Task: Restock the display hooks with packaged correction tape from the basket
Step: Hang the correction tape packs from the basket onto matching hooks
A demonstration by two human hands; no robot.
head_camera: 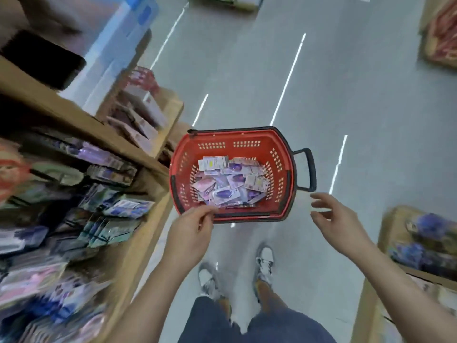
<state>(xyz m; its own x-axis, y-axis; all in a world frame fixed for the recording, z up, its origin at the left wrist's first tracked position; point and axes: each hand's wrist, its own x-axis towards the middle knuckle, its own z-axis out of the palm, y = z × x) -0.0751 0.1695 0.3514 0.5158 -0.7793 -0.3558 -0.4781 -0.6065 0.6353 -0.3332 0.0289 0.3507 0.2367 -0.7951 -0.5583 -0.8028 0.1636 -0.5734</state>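
Grey shop floor (346, 95); wooden shelf (74, 115) of packets at left. Red basket (247, 137) stands on floor, holding loose purple and pink correction tape packets (230, 186). Left hand (193, 231) at near rim, fingers (206, 212) curled, grasp unclear; right hand (338, 224) released, fingers spread

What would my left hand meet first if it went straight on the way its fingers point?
Likely the near rim of the red basket, just ahead of the left hand. If the hand passes above it, and depth is unclear here, the correction tape packets inside.
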